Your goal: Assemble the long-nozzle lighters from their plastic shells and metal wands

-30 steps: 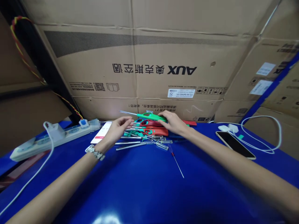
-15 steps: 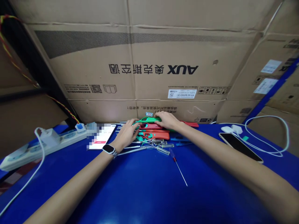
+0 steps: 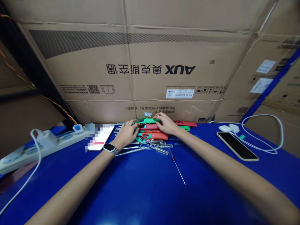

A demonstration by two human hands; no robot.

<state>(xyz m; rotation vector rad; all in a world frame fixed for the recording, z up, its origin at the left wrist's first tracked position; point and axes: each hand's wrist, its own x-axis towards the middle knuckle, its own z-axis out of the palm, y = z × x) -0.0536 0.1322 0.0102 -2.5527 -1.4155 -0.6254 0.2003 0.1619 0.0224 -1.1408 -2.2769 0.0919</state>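
Long-reach lighters in several colours lie in a stack at the foot of the cardboard wall. A green lighter is at the back, a red lighter in front of it and an orange lighter nearest me. My left hand curls at the left end of the stack, fingertips against the green one and close to the red one. From the right, my right hand has bent fingers over the green lighter, its thumb by the red one. Metal lighter tubes are partly hidden under my left hand.
A screwdriver and clear cylinders with thin wires lie in front of the stack. To the left are a lit phone and a power strip; to the right, a dark phone and white cables.
The view has shifted slightly. My right hand has moved a little nearer along the stack, uncovering a green end at right. My left hand stays about where it was.
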